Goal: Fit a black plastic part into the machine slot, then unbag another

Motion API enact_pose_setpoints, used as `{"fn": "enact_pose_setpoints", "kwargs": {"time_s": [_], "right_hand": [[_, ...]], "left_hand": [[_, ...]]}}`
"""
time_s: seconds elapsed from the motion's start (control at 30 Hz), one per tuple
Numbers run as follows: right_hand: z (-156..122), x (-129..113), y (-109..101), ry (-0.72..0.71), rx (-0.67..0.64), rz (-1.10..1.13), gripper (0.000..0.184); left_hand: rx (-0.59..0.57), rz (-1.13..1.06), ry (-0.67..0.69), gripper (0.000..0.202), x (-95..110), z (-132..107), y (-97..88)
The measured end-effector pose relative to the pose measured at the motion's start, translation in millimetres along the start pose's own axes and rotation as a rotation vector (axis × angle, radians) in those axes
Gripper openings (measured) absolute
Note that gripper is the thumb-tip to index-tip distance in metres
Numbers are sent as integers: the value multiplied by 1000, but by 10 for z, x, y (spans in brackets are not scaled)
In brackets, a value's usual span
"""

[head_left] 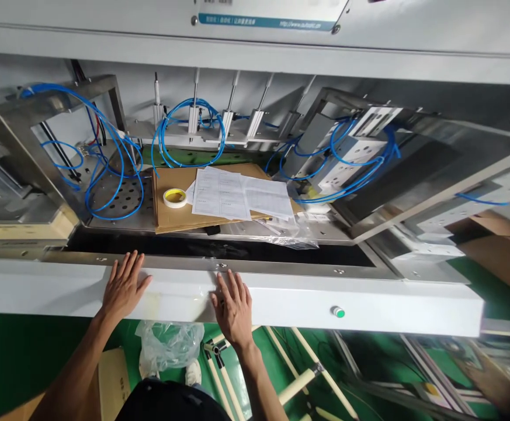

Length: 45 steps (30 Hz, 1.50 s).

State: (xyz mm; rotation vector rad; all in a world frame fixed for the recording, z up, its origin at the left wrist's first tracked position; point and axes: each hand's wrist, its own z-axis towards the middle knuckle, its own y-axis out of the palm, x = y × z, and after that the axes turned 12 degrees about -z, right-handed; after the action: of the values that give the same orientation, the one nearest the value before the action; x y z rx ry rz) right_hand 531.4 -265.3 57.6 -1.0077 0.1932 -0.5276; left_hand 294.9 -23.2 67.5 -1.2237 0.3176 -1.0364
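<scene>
Well, starting at the left, green floor (9, 351) shows beneath the machine, with a cardboard box (113, 383) upright on it, then a crumpled clear plastic bag (171, 345) by the person's shoes, and a frame of cream pipes (298, 386) further right. Up inside the metal bay, blue hose (51, 86) loops over a perforated plate at the left. Next comes a flat sheet of cardboard (171, 222), carrying a roll of tape (174, 204) and, right of it, overlapping printed papers (241, 193). More blue tubing curls around the metal blocks at the right, and a brown carton (504, 251) sits beyond.

Along the near side of that bay is the white ledge (290, 304), directly before the person. Its long axis runs left to right, dipping slightly rightward; one long edge faces the person, and the right end stops past a green button (338, 312).

The left hand (123, 286) lies flat on it, fingers straight and close together, thumb out, tips over the metal strip (281, 270) behind. The right hand (232, 307) rests nearer the middle, fingers extended and slightly parted, gripping nothing.
</scene>
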Motion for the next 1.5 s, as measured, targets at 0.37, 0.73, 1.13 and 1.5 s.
{"fn": "enact_pose_setpoints", "kwargs": {"time_s": [0.37,0.73,1.13,1.5], "right_hand": [[221,-163,-22,-84,-45,83,58],[260,-141,-11,-48,-33,150,62],[402,-136,-11,78,158,356,56],[348,-1392,-310,-323,-13,825,24]], "left_hand": [[48,-188,-36,64,-124,38,-30],[78,-86,97,74,-371,-364,-184],[425,-376,-233,57,-414,-914,-211],[75,-427,-1048,55,-474,-2349,371]]}}
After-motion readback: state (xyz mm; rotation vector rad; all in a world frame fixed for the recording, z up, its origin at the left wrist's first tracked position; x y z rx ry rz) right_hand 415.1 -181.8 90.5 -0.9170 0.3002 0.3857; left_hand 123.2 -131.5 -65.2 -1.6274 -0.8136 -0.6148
